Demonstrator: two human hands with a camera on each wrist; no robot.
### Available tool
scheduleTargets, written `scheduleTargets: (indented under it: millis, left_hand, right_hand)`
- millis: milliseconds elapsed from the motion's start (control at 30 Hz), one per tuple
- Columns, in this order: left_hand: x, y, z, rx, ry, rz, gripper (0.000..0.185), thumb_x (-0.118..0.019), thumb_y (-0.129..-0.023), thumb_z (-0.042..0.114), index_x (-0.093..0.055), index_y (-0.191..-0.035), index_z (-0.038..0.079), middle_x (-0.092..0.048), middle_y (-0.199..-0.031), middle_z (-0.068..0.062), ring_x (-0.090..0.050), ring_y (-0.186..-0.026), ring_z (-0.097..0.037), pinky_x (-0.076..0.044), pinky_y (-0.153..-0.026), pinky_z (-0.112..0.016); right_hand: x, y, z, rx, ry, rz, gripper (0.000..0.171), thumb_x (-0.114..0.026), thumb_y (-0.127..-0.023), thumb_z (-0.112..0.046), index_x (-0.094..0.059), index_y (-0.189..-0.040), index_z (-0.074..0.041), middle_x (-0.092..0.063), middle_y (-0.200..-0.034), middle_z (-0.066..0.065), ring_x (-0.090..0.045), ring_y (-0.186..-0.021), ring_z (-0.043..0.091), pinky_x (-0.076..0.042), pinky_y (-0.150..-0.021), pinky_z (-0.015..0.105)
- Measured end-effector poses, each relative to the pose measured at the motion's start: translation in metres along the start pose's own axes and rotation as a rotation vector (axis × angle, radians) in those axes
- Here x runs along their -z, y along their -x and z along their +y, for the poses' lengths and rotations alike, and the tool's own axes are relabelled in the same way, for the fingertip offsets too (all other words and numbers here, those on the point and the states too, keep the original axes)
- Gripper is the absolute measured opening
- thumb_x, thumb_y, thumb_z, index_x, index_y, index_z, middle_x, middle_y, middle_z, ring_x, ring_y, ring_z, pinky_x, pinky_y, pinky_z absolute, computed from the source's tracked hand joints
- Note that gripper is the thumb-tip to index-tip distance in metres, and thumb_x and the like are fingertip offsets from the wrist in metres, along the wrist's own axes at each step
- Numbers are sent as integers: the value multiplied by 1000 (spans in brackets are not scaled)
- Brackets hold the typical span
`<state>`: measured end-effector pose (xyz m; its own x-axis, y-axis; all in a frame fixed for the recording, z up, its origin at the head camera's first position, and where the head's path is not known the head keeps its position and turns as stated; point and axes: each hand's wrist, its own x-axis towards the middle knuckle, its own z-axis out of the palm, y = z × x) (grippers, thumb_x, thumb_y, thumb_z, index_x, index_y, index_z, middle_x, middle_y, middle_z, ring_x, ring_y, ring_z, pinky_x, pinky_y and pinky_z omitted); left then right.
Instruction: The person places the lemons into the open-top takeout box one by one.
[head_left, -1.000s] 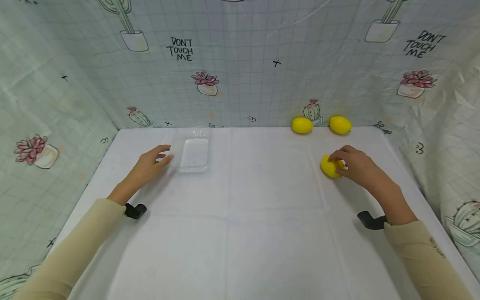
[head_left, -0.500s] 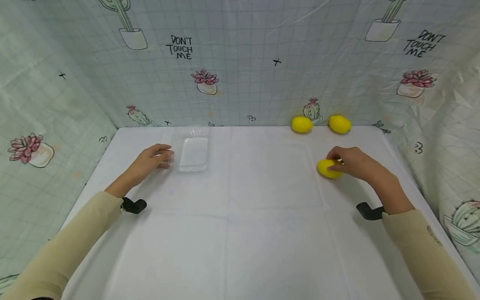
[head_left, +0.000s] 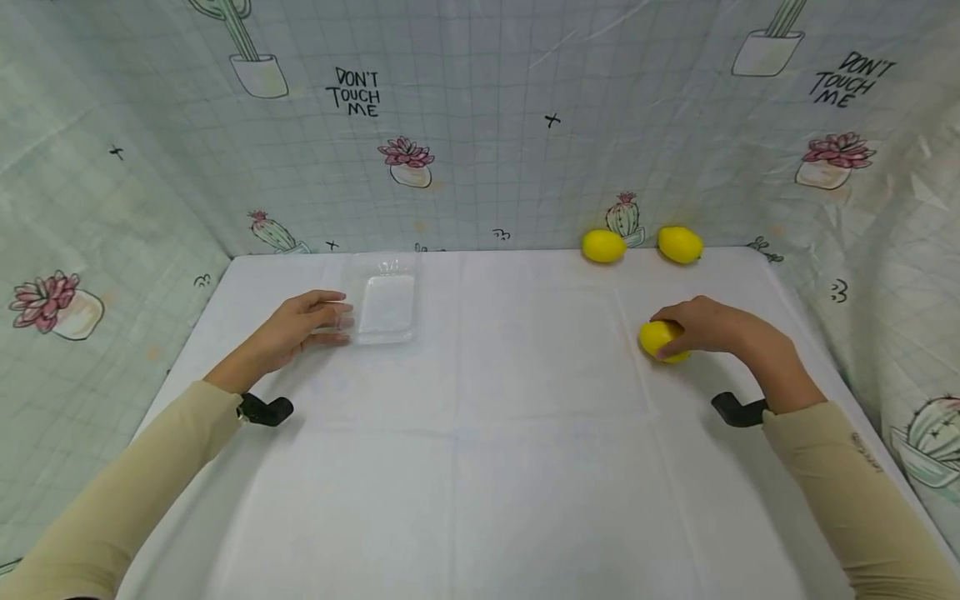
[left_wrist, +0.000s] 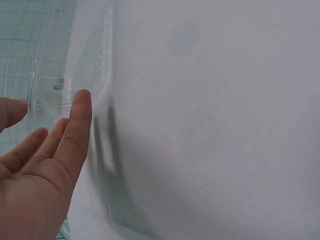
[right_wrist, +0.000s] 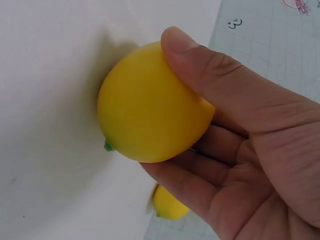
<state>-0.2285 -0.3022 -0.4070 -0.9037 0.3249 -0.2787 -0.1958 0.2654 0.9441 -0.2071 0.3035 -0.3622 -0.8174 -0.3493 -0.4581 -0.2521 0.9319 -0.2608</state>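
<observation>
Right hand [head_left: 708, 327] gripped a lemon [head_left: 660, 340], thumb and fingers curled round it, low over the white table [head_left: 480, 433]. Left hand [head_left: 300, 321] lay flat, fingers straight, fingertips touching the near edge of a clear tray [head_left: 386, 304]. Two more lemons [head_left: 603, 247] sat beyond the right hand, by the back wall.

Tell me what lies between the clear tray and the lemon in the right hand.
Nothing: in the head view only bare white tablecloth runs from the clear tray to the held lemon.
</observation>
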Motion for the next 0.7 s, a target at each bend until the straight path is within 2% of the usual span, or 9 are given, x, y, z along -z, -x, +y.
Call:
scheduleTargets:
  millis: [167,400,700]
  left_hand:
    - [1,1,2,6,18,-2,61,-52,-108,18,-23,-158,-3,-36,-157,-28,-49,-135,-28,-55,-102,-34]
    - [2,3,4,29,39,-10,60,-51,-108,12,-22,-158,-3,-34,-158,-28,-50,-135,-27,-54,-103,-35]
    - [6,0,6,60,64,-31,60,-52,-107,12,-23,-158,-3,-30,-161,-28,-51,-134,-26,-55,-102,-38]
  right_hand:
    - [0,3,1,41,9,49,54,-83,-86,-33,-66,-127,-2,-69,-113,8,-57,-94,25,-53,-89,51]
    - [-7,2,2,74,37,139,54,-85,-85,-27,-67,-129,-2,-69,-120,17,-60,-97,27,-52,-95,57]
    - [-11,-6,-9,108,-39,235,54,-82,-87,-22,-65,-135,-5,-66,-130,19,-59,-101,27,-51,-100,55]
